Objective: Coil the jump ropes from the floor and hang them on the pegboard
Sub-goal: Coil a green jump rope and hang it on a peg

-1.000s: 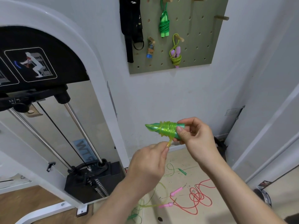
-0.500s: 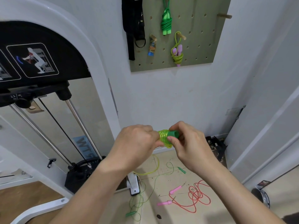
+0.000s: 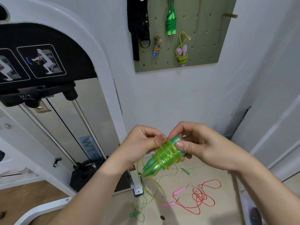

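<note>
At lower centre of the frame my right hand [image 3: 201, 143] gripped the green jump rope handles [image 3: 152, 167] while my left hand [image 3: 138, 143] pinched the cord [image 3: 168, 154] wound round them, and I judged that slack in that pinch could let the springy coils unwind before reaching the pegboard [image 3: 204, 49] at upper right.

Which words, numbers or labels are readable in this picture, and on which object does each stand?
"23", then a smaller blurred number: white print on the black carriage.
"WT" plus one unclear character, tilted: blue sticker behind the guide rods.
Pictogram panel: figures only, no words.
White marks on the black strap and the small red label near the floor: too small to read.
</note>
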The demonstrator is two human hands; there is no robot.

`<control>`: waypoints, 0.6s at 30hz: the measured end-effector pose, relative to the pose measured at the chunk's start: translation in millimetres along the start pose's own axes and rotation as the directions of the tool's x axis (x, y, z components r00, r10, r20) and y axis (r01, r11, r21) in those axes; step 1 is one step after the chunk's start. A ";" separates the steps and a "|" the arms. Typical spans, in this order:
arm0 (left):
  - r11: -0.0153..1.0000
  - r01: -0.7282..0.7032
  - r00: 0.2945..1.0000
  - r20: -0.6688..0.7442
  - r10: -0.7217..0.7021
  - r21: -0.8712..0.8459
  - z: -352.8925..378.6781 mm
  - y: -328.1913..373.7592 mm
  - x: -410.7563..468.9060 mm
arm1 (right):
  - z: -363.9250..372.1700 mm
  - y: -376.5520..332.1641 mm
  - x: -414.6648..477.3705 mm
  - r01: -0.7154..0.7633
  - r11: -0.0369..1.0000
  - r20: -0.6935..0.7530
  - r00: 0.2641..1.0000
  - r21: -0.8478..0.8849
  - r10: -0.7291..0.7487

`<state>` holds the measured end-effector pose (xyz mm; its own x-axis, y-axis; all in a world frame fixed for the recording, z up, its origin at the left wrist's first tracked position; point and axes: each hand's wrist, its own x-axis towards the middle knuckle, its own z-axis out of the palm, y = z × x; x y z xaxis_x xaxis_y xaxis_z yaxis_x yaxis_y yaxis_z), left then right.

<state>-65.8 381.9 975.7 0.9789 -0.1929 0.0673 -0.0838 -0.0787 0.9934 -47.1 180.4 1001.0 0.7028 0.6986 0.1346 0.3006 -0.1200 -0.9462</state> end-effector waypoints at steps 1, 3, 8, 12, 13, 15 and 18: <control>0.992 0.045 0.999 0.016 -0.044 -0.115 3.0 -8.3 -0.1 | 0.1 2.3 0.5 0.000 0.997 -0.015 1.000 0.071 0.001; 0.952 0.121 0.993 0.041 -0.114 -0.280 12.4 -16.9 -1.8 | 3.5 11.6 0.8 0.005 0.979 -0.057 0.998 0.204 0.007; 0.956 0.153 0.982 -0.074 -0.177 -0.252 27.0 -18.3 -3.9 | 11.7 30.9 2.6 0.076 0.772 -0.240 0.965 0.632 0.102; 0.987 0.103 0.971 -0.228 -0.074 0.121 27.5 -19.4 -7.6 | 15.3 42.7 7.0 0.149 0.735 -0.481 0.836 0.662 0.264; 0.948 0.083 0.974 -0.228 -0.012 0.306 27.2 -20.8 -8.4 | 17.8 45.2 8.2 0.141 0.754 -0.527 0.795 0.642 0.300; 0.784 0.022 0.981 -0.166 0.104 0.620 28.2 -23.4 -10.7 | 19.9 50.5 10.7 0.123 0.813 -0.622 0.711 0.569 0.327; 0.474 -0.103 0.967 -0.024 0.254 0.874 30.5 -20.0 -13.6 | 19.2 56.2 11.2 0.028 0.946 -0.746 0.623 0.323 0.236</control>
<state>-83.2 356.3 952.1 0.9298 -0.1831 0.3193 -0.3032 -0.8727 0.3826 -34.7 195.1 943.7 0.9897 -0.1191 0.0796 0.0954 0.1340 -0.9864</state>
